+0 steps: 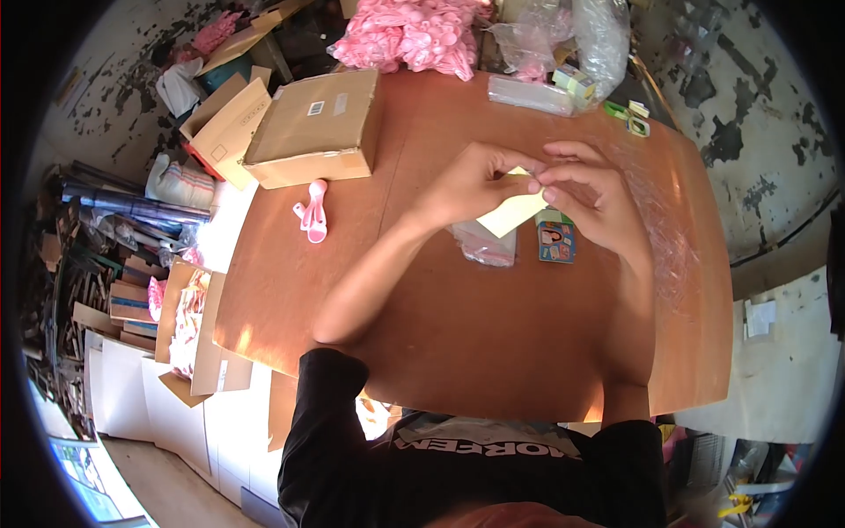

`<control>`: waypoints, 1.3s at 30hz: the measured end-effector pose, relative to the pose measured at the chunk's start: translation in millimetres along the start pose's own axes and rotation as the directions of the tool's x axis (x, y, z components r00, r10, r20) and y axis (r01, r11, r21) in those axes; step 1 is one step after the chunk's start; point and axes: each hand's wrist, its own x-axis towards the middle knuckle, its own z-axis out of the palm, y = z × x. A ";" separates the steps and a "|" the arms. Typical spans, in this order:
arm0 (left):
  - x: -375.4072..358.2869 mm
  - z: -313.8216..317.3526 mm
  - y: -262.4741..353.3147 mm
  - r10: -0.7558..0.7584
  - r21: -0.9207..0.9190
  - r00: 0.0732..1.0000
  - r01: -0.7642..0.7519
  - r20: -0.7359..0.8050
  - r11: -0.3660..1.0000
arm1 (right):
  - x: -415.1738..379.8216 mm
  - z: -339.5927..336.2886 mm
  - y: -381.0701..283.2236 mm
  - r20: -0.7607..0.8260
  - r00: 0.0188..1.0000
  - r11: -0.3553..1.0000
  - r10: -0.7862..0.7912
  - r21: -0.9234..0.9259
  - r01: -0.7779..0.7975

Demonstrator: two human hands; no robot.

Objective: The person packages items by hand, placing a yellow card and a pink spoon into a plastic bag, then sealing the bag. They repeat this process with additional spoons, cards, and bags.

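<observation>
Pinching a pale yellow card (pixel 512 214) between both hands above the middle of a brown wooden table (pixel 493 352): left hand (pixel 471 183) closed on its upper edge from the left, right hand (pixel 588 195) closed on the same edge from the right, fingertips nearly meeting. Looks like the fitting step of a packing job, card held just over a small clear bag (pixel 484 244) and beside a small printed card (pixel 555 239) lying flat on the wood. Next move likely calls for a steady two-handed grip, one hand freed to open the bag's mouth, and the card kept straight so it does not buckle; whether the bag is open cannot be told. Further out on the table: a closed cardboard box (pixel 314 128) at the far left, a pink plastic piece (pixel 313 211) lying loose near it, a heap of pink pieces (pixel 414 35) at the far edge, clear plastic bags (pixel 563 44) and small green-and-white clips (pixel 630 117) at the far right. Beyond the table's left side, open cartons (pixel 189 326) and stacked clutter on the floor; worn, patchy concrete floor (pixel 748 114) to the right.
</observation>
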 end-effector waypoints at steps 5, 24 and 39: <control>-0.5 0.3 1.4 0.138 0.123 0.990 -0.135 -0.018 0.983 | 4.2 -2.0 -0.7 0.176 0.984 0.993 -0.017 0.117 -0.003; -29.1 -47.2 52.6 0.381 0.429 0.887 -0.247 -0.259 0.869 | 59.2 208.3 27.9 0.374 0.928 0.820 0.004 0.529 -0.217; -31.6 -46.9 50.5 0.405 0.357 0.887 -0.312 -0.221 0.880 | 77.2 288.3 0.9 0.439 0.780 0.806 -0.446 -0.181 0.563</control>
